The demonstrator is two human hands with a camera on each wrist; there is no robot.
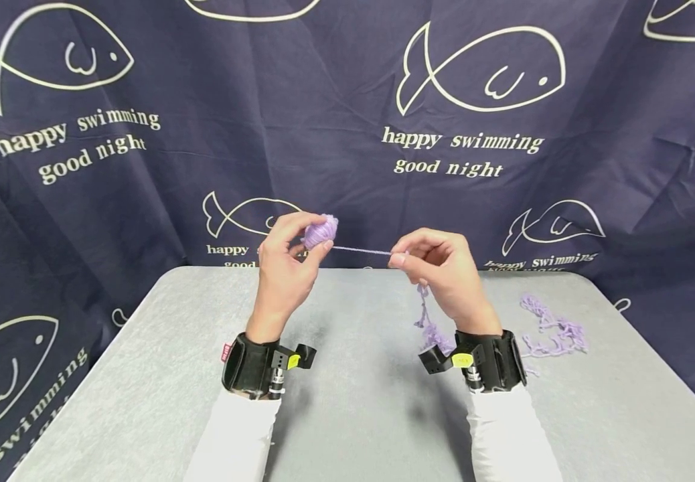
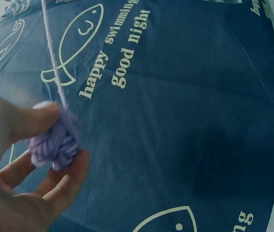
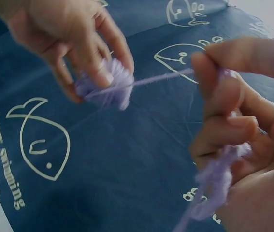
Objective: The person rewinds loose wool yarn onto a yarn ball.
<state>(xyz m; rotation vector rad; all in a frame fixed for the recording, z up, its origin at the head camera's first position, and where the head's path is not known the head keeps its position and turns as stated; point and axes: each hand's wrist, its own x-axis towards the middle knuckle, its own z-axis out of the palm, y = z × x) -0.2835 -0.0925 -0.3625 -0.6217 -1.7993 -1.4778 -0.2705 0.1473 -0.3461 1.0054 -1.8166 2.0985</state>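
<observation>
My left hand (image 1: 286, 271) grips a small ball of lilac yarn (image 1: 321, 231) between thumb and fingers, raised above the far part of the table. From the ball a single strand (image 1: 362, 250) runs taut across to my right hand (image 1: 444, 271), whose thumb and forefinger pinch it. In the right wrist view, a loose loop of yarn (image 3: 214, 186) comes out below the curled fingers. More slack yarn (image 1: 424, 314) hangs beneath that hand toward the table, partly hidden by the wrist strap. The left wrist view shows thumb and fingertips around the wound ball (image 2: 57, 142).
A loose tangle of lilac yarn (image 1: 555, 331) lies on the grey table (image 1: 359, 402), right of my right wrist. Behind the table hangs a dark blue curtain (image 1: 335, 134) printed with fish and words. Black straps (image 1: 254, 365) with small camera mounts sit on both wrists.
</observation>
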